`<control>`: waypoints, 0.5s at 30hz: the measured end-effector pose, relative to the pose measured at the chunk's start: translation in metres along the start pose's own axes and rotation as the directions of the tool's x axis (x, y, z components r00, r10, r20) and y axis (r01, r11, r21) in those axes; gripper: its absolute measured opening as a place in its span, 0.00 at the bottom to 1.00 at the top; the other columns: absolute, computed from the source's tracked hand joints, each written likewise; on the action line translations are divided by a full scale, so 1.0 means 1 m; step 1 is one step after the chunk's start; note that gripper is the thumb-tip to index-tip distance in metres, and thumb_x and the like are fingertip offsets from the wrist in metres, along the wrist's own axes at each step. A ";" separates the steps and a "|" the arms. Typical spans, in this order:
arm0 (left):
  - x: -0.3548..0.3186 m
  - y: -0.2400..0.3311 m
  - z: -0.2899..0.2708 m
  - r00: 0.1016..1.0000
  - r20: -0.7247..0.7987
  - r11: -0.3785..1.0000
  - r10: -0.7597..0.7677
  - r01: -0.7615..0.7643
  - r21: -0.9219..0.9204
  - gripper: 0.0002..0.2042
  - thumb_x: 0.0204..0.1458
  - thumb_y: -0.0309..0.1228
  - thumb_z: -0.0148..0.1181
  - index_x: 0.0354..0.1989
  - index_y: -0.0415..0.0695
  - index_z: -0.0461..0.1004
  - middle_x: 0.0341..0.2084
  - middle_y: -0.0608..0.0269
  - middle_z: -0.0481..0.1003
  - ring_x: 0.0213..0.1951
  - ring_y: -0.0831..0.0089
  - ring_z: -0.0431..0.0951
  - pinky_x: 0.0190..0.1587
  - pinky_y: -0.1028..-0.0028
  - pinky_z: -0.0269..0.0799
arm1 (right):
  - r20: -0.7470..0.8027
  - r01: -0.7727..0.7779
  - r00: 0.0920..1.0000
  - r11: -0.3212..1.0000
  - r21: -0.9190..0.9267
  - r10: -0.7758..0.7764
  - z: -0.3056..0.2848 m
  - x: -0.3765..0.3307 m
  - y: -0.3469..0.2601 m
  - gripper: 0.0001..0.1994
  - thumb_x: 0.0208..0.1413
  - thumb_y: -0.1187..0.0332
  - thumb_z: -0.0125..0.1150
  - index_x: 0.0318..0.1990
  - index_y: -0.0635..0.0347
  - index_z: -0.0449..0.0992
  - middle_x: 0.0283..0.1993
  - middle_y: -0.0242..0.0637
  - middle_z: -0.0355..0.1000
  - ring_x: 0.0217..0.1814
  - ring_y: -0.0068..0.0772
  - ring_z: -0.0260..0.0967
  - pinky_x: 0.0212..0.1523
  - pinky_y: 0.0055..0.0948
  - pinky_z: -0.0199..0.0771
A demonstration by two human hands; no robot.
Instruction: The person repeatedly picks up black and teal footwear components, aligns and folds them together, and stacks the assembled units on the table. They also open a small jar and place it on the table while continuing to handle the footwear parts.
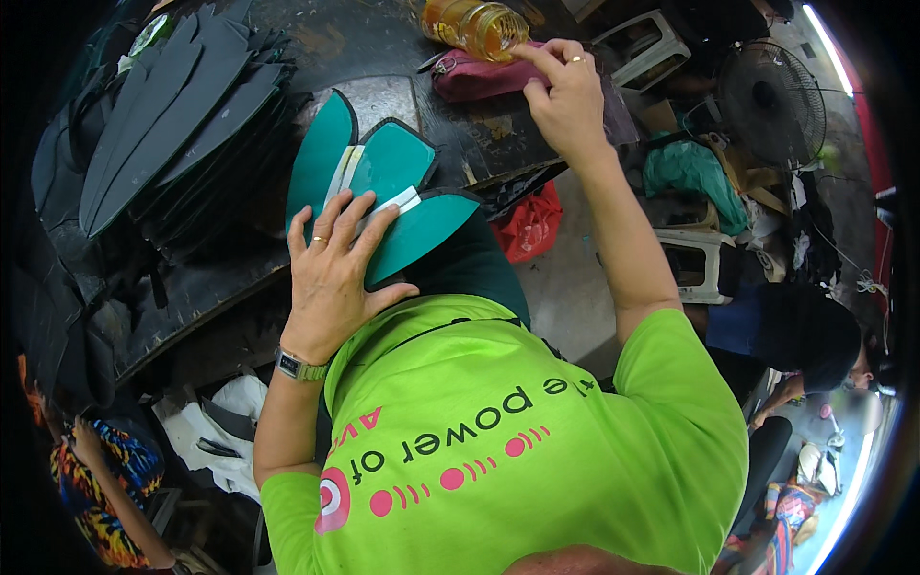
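Observation:
My left hand (335,273) lies with fingers spread on a teal piece (388,168) made of pointed, petal-shaped panels with black edging. Its fingertips touch two pale strips (347,171) that run along the joins between the panels. The thumb rests near the piece's lower edge. My right hand (567,101) reaches to the far table edge, index finger stretched to the mouth of a clear jar (474,27) of amber liquid. The other fingers curl loosely and no object shows in them. The jar appears tilted, mouth toward my hand, beside a dark red zip pouch (484,79).
A tall stack of dark grey leaf-shaped pieces (182,115) fills the table's left. The black worktable (479,144) has a worn surface. A red plastic bag (530,222) hangs below its edge. White stools (692,264), a fan (771,94) and other people are around.

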State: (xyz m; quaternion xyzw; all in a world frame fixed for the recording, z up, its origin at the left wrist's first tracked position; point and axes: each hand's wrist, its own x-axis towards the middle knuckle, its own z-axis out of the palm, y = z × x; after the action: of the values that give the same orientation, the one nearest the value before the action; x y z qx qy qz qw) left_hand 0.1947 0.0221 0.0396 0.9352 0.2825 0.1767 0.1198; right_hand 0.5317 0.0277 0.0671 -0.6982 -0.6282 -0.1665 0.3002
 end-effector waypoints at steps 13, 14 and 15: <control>0.036 -0.016 0.012 0.981 -0.186 0.995 -0.053 0.036 -0.093 0.09 0.50 0.28 0.66 0.40 0.47 0.78 0.37 0.64 0.76 0.43 0.62 0.75 0.48 0.64 0.69 | -0.009 0.139 0.990 0.970 -0.197 -0.144 0.018 0.009 0.018 0.12 0.49 0.74 0.60 0.40 0.47 0.83 0.43 0.33 0.73 0.48 0.40 0.69 0.49 0.39 0.68; 0.037 -0.017 0.012 0.982 -0.181 0.995 -0.060 0.045 -0.086 0.09 0.50 0.28 0.66 0.40 0.47 0.78 0.38 0.64 0.76 0.43 0.62 0.75 0.47 0.64 0.69 | -0.011 0.106 0.994 0.989 -0.106 -0.108 0.017 0.005 0.014 0.13 0.48 0.74 0.60 0.41 0.48 0.83 0.43 0.34 0.73 0.47 0.40 0.69 0.49 0.39 0.68; 0.038 -0.017 0.013 0.982 -0.177 0.996 -0.065 0.051 -0.079 0.09 0.50 0.28 0.66 0.41 0.48 0.79 0.38 0.64 0.76 0.43 0.62 0.75 0.47 0.64 0.69 | -0.011 0.071 0.997 0.997 -0.016 -0.071 0.014 0.000 0.009 0.13 0.48 0.74 0.59 0.42 0.49 0.83 0.43 0.35 0.72 0.47 0.41 0.70 0.49 0.40 0.68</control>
State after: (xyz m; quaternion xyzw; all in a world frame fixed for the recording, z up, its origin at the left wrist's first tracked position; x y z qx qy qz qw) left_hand 0.2213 0.0556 0.0328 0.9017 0.3125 0.2672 0.1335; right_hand 0.5384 0.0362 0.0548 -0.6769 -0.6493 -0.1861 0.2924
